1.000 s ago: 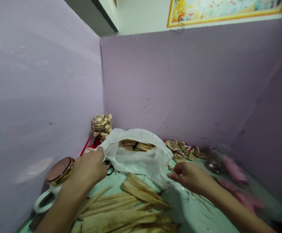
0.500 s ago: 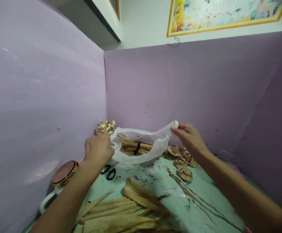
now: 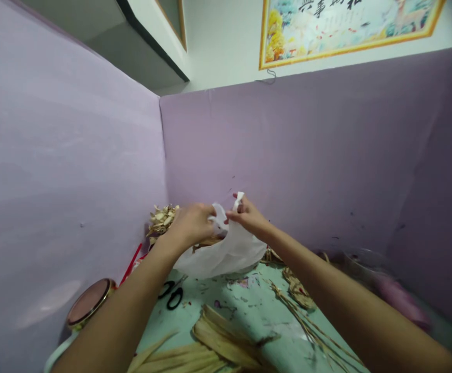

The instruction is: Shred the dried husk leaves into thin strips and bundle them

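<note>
A white plastic bag [image 3: 226,254] sits at the back of the green table, near the corner of the purple partition. My left hand [image 3: 193,223] is closed on the bag's left handle. My right hand [image 3: 247,215] pinches the right handle, and the two handles meet above the bag. The bundle of dried strips inside is nearly hidden now. The bag's mouth is drawn together between my hands.
Dried husk strips [image 3: 214,344] lie in front. Black scissor handles [image 3: 171,295] rest left of centre. A white mug with a gold-rimmed lid [image 3: 88,308] stands at left. Woven straw pieces [image 3: 298,290] and a pink object [image 3: 400,303] lie at right. Purple partition walls [image 3: 327,155] enclose the table.
My hands have come together above the bag, closing its open mouth over the bundle. A second ago the right hand was low on the table, then it lifted the right handle.
</note>
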The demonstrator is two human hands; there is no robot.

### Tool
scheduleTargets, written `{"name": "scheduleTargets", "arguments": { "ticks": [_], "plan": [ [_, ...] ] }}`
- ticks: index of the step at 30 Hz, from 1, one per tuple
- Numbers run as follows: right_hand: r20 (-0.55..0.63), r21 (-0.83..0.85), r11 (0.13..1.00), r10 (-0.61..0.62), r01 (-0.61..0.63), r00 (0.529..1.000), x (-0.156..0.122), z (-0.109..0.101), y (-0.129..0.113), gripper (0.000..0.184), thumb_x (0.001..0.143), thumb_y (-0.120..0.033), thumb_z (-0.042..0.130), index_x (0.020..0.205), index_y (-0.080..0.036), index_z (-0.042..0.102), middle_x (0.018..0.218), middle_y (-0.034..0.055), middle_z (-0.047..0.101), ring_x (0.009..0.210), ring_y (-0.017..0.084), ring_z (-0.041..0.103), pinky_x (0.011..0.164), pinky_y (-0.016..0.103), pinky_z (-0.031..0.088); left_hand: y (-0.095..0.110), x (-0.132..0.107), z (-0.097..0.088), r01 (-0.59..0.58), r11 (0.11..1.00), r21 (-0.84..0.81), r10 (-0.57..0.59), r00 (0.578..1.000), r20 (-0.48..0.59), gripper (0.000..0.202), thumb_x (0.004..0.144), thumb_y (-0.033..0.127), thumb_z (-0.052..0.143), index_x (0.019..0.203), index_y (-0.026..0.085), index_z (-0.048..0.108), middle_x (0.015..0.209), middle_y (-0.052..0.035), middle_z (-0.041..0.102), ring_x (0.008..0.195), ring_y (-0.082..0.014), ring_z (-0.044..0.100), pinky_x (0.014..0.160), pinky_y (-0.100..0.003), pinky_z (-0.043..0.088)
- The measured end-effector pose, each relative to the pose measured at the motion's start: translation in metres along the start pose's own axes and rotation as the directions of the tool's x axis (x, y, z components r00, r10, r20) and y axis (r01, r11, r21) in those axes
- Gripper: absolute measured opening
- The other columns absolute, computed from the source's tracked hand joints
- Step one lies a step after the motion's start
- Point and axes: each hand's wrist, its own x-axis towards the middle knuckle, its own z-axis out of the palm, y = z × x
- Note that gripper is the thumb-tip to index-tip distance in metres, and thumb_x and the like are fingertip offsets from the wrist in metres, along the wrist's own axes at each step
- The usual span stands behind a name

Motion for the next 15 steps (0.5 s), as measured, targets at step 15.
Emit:
{"name": "scheduleTargets", "arguments": {
  "ticks": [15],
  "plan": [
    [0.008, -0.749, 0.654, 0.167, -0.105, 0.986, -0.070, -0.011, 0.033, 0.047, 0.077, -0.057, 0.040, 0.058, -0.017, 0.056, 0.057, 0.0047, 0.056, 0.056, 0.018, 0.052, 0.049, 0.025, 0.030, -0.038, -0.030, 0.028, 0.426, 0.898, -0.111, -0.398, 0.893, 0.211, 0.027, 0.076, 0.030, 0.048, 0.082, 0.014, 0.069, 0.081, -0.0112, 0.068, 0.076, -0.0238, 0.061, 0.066, -0.031, 0.043]
  ]
}}
